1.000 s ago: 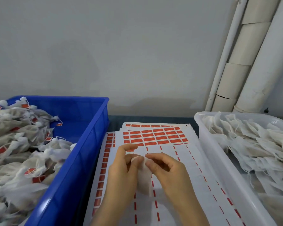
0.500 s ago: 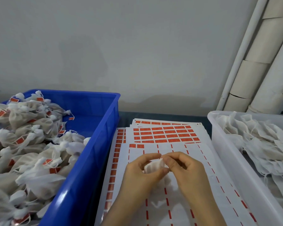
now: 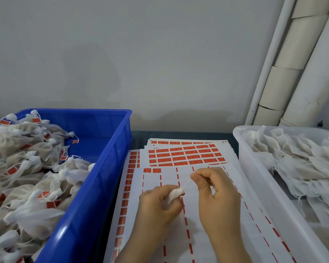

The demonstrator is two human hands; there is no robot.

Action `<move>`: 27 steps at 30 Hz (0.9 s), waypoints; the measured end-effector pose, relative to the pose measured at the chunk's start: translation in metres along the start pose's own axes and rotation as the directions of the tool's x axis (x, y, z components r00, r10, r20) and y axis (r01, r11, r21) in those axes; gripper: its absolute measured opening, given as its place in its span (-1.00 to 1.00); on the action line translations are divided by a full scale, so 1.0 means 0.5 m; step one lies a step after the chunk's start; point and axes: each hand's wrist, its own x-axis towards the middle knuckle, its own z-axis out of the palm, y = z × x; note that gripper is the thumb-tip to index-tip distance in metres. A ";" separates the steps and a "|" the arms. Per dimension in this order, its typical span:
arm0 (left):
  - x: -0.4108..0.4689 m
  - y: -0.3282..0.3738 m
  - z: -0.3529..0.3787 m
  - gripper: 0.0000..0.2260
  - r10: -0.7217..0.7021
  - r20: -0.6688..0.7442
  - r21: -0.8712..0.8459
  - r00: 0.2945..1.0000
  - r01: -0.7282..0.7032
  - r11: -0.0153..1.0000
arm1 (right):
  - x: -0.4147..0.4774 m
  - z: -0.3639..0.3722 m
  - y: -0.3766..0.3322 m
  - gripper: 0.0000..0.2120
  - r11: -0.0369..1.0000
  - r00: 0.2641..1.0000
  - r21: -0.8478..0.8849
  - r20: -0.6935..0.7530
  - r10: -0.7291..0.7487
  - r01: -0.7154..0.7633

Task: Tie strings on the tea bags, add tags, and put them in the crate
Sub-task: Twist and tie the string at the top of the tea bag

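Observation:
My left hand (image 3: 158, 204) grips the gathered neck of a white tea bag (image 3: 174, 195); most of the bag is hidden inside the fist. My right hand (image 3: 215, 194) pinches the bag's thin white string (image 3: 186, 182) and holds it taut, up and to the right of the neck. Both hands hover over the sheets of red tags (image 3: 184, 154) laid in the middle. The blue crate (image 3: 103, 168) on the left holds several tied bags with red tags (image 3: 27, 168).
A clear plastic tub (image 3: 254, 168) on the right is piled with flat, untied tea bags (image 3: 302, 164). White pipes and cardboard tubes (image 3: 285, 73) lean in the back right corner against a grey wall. The dark table edge shows between the containers.
The hands were together, gathering the bag's top. Now my right hand has drawn away up and right, pulling the string tight, while my left hand has closed round the neck.

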 end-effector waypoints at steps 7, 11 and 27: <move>-0.013 0.016 0.006 -0.87 -0.044 0.122 0.121 0.992 0.029 0.992 | 0.006 -0.030 0.021 -0.92 0.999 0.969 0.028 -0.244 -0.029 0.037; -0.028 0.019 0.005 -0.67 -0.036 0.137 -0.031 0.990 0.041 0.999 | 0.010 -0.037 0.022 -0.94 0.997 0.974 0.068 -0.224 -0.017 0.034; 0.002 -0.015 0.013 -0.87 0.009 0.119 0.373 0.993 -0.054 0.926 | 0.006 -0.030 0.015 -0.96 0.991 0.927 -0.019 -0.353 -0.127 0.129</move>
